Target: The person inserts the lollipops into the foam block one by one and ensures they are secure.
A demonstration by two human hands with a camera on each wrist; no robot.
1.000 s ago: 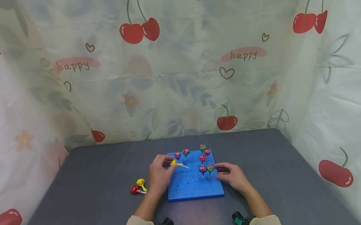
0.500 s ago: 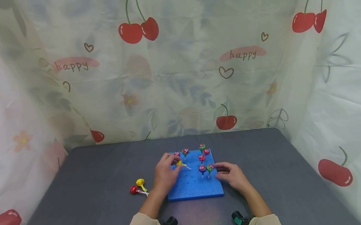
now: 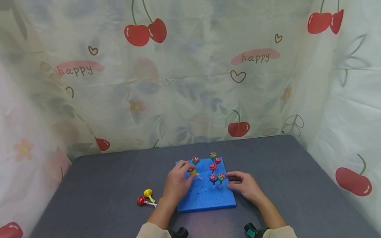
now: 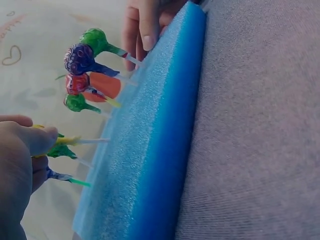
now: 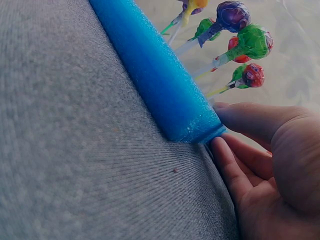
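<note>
My left hand point(image 3: 176, 181) pinches a yellow lollipop point(image 4: 70, 141) over the left half of a blue foam board point(image 3: 207, 201). The lollipop's white stick slants down, its tip close to the board's top face. At the board's right edge, my right hand point(image 3: 246, 185) grips the foam between thumb and fingers, as the right wrist view shows. Several wrapped lollipops stand in the board, among them a purple one point(image 3: 213, 178) and a green one point(image 3: 221, 177) near the right hand. One at the far left is mostly hidden behind the left hand.
A loose yellow lollipop point(image 3: 148, 193) and a red lollipop point(image 3: 141, 200) lie together on the dark table point(image 3: 93, 220), left of the board. Small holes dot the foam. A cherry-patterned curtain point(image 3: 188, 96) encloses the table at the back and sides.
My left hand has moved right over the board with the yellow lollipop, now covering a lollipop at the far left. The right hand has stayed at the board's edge.
</note>
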